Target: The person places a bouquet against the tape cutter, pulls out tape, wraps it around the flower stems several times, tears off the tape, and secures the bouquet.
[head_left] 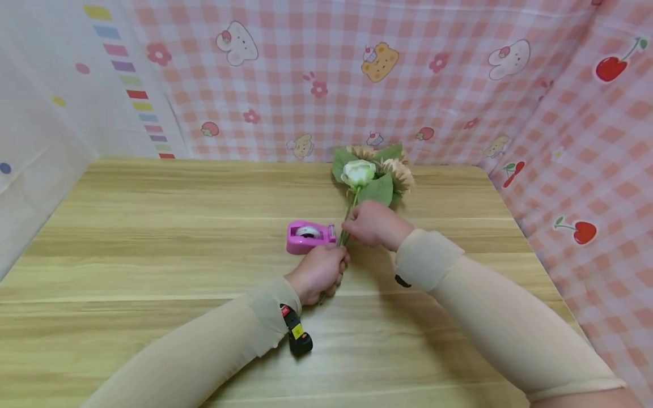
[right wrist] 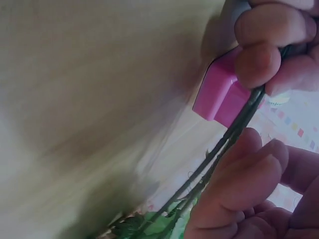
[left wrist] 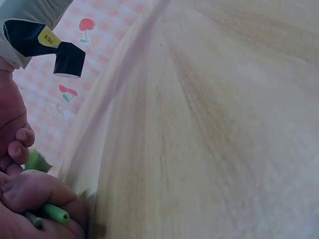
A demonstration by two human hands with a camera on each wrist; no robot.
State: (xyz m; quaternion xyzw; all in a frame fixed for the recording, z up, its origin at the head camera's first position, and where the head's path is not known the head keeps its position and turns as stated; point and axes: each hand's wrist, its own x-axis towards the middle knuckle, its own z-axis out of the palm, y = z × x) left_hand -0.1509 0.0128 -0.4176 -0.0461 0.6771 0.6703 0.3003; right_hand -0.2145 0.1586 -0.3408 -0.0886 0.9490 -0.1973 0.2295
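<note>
A bunch of artificial flowers lies tilted toward the back, with a white-green rose (head_left: 359, 173), beige blooms (head_left: 399, 174) and broad green leaves (head_left: 376, 191). My left hand (head_left: 320, 273) grips the stems low down; two cut stem ends (left wrist: 56, 213) poke out of its fist in the left wrist view. Higher up, my right hand (head_left: 376, 225) has its fingers curled at the stems (right wrist: 219, 149), with fingertips against them. Whether a strip of tape lies between those fingertips cannot be made out. Just left of the stems stands a pink tape dispenser (head_left: 304, 238) holding a tape roll (head_left: 308, 232).
The wood-grain table (head_left: 153, 238) extends to both sides of the hands. A pink checked cloth (head_left: 285, 73) with printed animals hangs behind it, and another checked cloth (head_left: 576, 187) borders the right edge. Black straps (head_left: 296, 331) circle the wrists over pale sleeves.
</note>
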